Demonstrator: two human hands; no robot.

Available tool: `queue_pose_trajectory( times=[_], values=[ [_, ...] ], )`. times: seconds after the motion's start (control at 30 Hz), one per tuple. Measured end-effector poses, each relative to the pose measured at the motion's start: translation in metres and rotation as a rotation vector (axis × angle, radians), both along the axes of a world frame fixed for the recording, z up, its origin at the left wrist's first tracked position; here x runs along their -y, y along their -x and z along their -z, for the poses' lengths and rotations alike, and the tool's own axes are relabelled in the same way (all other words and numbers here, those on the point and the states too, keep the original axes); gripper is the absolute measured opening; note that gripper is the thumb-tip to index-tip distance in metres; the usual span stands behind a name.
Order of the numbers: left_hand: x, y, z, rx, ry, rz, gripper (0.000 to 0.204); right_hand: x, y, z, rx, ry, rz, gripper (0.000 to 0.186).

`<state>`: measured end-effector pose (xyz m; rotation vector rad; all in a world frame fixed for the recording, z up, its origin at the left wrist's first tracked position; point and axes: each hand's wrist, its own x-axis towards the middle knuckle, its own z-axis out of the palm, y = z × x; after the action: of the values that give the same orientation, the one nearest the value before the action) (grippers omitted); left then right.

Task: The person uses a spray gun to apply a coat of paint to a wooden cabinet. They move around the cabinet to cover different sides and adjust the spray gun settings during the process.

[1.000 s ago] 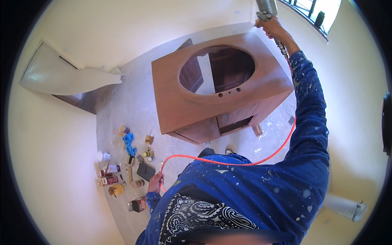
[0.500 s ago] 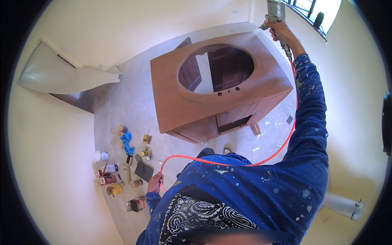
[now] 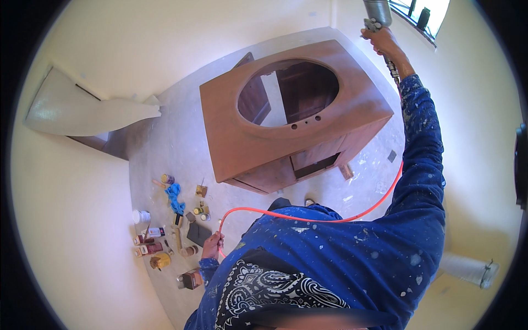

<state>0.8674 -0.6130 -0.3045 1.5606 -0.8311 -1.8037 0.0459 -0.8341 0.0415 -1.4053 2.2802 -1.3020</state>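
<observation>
My right hand (image 3: 383,42) is wrapped round the handle of a metal spray gun (image 3: 372,25), held up past the far right corner of a brown wooden vanity cabinet (image 3: 226,121). The gun's grey cup (image 3: 378,11) is partly cut off by the picture's top edge. A red air hose (image 3: 286,215) loops across my front, and my left hand (image 3: 212,245) grips it low at the left. The cabinet top has a large oval cutout and small round holes along its near side. Darker wood shows inside, and a dark opening gapes in its front.
Left of the cabinet, several cans, boxes and brushes stand on the floor around a blue cloth (image 3: 175,198). A curled pale sheet (image 3: 88,107) leans by the left wall. A window (image 3: 422,17) is at the far right, and a wrapped roll (image 3: 470,270) sits at the lower right.
My right hand and the spray gun have shifted slightly right, with the gun turned so its nozzle shows less. The view has tilted a little. My left hand keeps its hold on the hose.
</observation>
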Motion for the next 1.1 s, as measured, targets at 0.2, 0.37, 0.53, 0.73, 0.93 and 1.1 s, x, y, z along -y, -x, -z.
queue_pose_trajectory(
  times=[0.2,0.37,0.53,0.73,0.93,1.1],
  values=[
    [0.01,-0.007,-0.007,0.012,0.01,0.051,0.036,-0.028,-0.052,-0.015,0.213,0.075,-0.285,0.039],
    [0.014,-0.01,-0.012,-0.015,0.016,0.06,0.037,-0.036,-0.06,-0.02,0.306,0.1,-0.257,0.038],
    [0.012,-0.013,-0.012,0.035,0.039,0.091,0.037,-0.029,-0.023,-0.013,0.205,0.059,-0.128,0.042],
    [0.009,-0.012,-0.014,0.079,0.009,0.082,0.039,-0.03,-0.004,-0.011,0.019,0.006,0.05,0.048],
    [0.015,-0.01,-0.019,0.09,0.016,0.132,0.039,-0.054,-0.04,-0.018,0.09,0.05,-0.065,0.045],
    [0.025,-0.013,-0.022,0.085,0.035,0.16,0.039,-0.074,-0.068,-0.027,0.302,0.117,-0.23,0.043]
  ],
)
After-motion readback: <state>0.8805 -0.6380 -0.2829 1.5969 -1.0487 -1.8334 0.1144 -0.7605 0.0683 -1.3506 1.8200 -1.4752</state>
